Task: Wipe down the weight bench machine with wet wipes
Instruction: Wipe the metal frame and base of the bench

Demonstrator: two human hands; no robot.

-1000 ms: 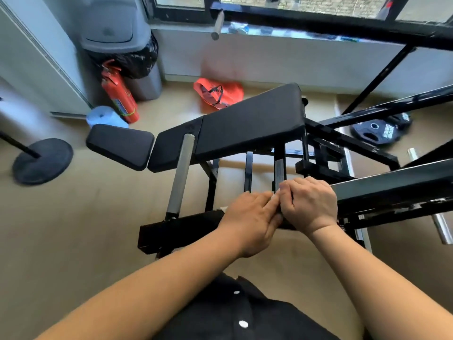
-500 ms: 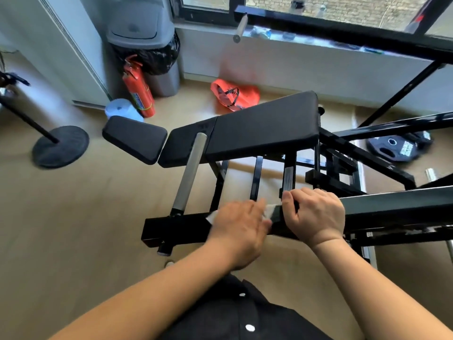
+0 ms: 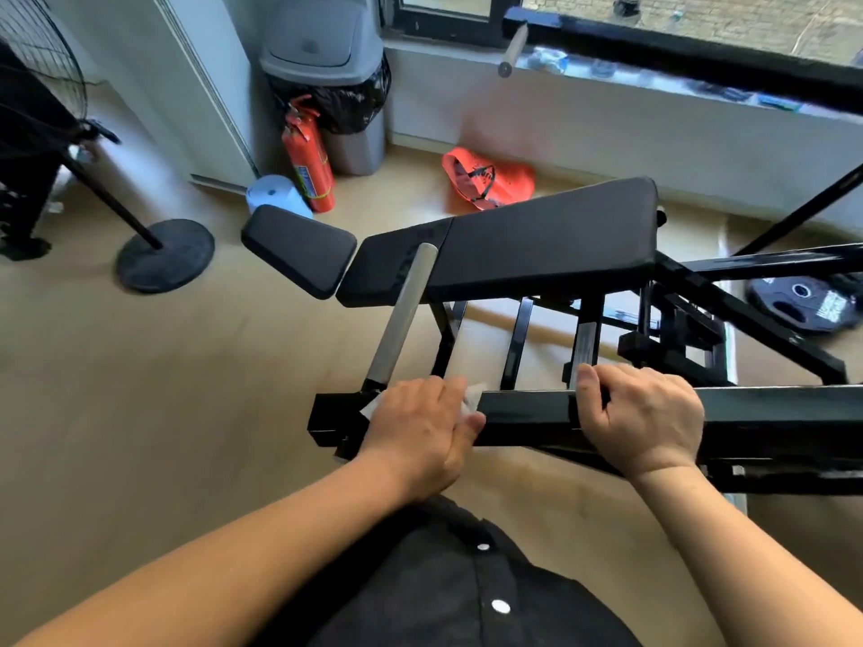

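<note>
wet wipe (image 3: 472, 398), clasped under the left hand (image 3: 420, 427), has slid left along the frame bar (image 3: 527, 413), away from the right hand (image 3: 640, 422) gripping it; bar's end likely next.

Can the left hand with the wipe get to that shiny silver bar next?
Probably yes. The left hand holds the wet wipe on the black beam right beside the silver bar, with nothing between.

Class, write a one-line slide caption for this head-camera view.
Left hand holds a wet wipe against the black frame bar while the right hand grips it alongside.
</note>
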